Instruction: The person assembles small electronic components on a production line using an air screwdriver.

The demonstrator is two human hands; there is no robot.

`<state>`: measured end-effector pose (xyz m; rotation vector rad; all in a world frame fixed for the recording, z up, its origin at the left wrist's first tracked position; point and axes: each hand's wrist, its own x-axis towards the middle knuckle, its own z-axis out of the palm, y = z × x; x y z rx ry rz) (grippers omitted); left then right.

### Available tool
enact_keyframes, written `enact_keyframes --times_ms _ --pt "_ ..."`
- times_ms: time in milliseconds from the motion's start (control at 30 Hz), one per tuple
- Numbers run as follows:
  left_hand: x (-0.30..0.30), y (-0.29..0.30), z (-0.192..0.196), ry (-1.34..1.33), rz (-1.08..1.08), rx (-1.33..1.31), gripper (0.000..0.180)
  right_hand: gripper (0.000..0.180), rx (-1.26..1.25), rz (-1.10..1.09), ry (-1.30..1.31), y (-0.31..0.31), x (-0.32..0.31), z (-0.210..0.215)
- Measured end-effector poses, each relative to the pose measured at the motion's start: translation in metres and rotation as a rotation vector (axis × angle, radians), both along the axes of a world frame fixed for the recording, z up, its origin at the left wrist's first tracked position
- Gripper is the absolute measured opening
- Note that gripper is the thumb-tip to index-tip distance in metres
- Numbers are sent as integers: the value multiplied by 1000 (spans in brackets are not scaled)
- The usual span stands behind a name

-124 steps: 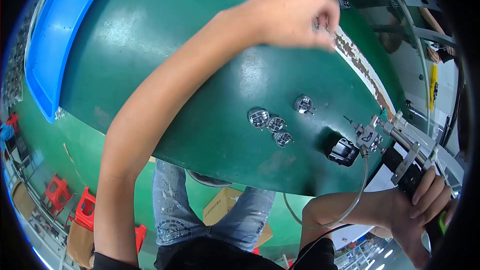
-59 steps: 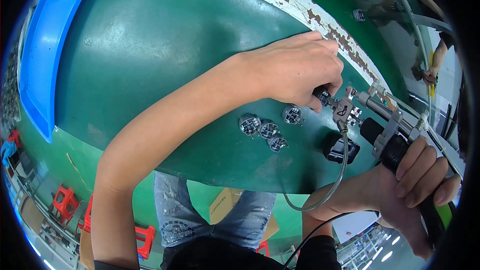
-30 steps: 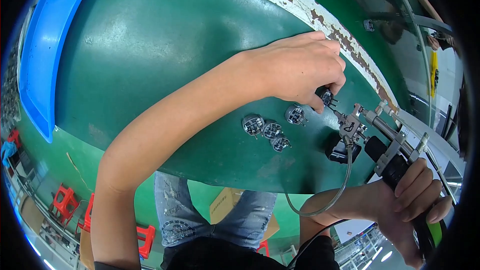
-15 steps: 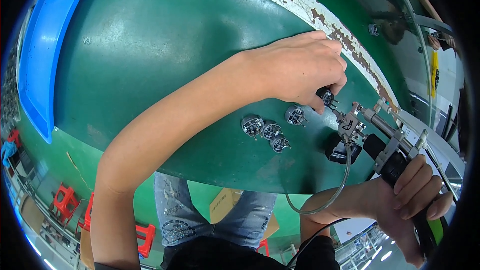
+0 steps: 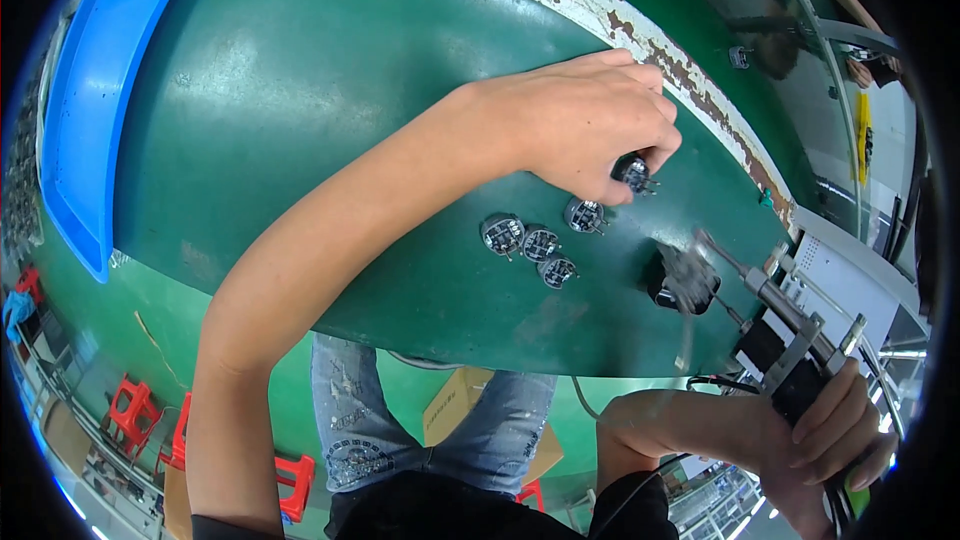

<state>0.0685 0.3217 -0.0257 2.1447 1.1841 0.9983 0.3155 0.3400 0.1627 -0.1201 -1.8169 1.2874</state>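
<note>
My left hand (image 5: 595, 120) reaches across the bench and pinches a small round black plug part (image 5: 634, 175) with metal pins sticking out. Just left of it and nearer me lie several similar round plug parts (image 5: 502, 234), with pins and inner fittings showing. In my right hand (image 5: 838, 430), fingers wrapped round its black-and-green grip, is a powered screwdriver (image 5: 785, 305) with metal rods and a clear hose. Its nose block (image 5: 690, 275) is smeared by motion and stands apart from the held part. Behind that block sits a black open box (image 5: 660, 290), partly hidden.
A long blue tray (image 5: 80, 140) lies at the left end of the green bench (image 5: 280, 70). Chipped white edging (image 5: 640, 35) runs along the far side, with more round parts (image 5: 740, 57) on the green surface beyond. Cardboard (image 5: 455, 405) and red stools (image 5: 130, 408) are below.
The screwdriver's nose has come away from the held plug part, moving toward me. My left hand, still pinching the part, has shifted slightly left and away from me.
</note>
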Motion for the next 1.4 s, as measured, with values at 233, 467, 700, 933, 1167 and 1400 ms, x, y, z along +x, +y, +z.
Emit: enact_keyframes --times_ms 233,467,700,933,1167,1400 --pt "-39 5 22 -45 -18 -276 29 68 -45 -45 21 5 5 -2" --pt "-46 56 34 21 862 -77 31 73 -61 109 -10 16 11 -15" --pt "-35 81 12 172 843 19 41 74 -36 187 -140 21 6 -8" --pt "-3 45 -7 85 301 357 24 65 -23 59 6 16 -29 -5" --pt "4 7 3 -3 -46 4 26 60 -19 31 77 9 -44 -15" --pt "3 6 2 -36 -71 -38 25 79 -219 93 334 21 -31 -38"
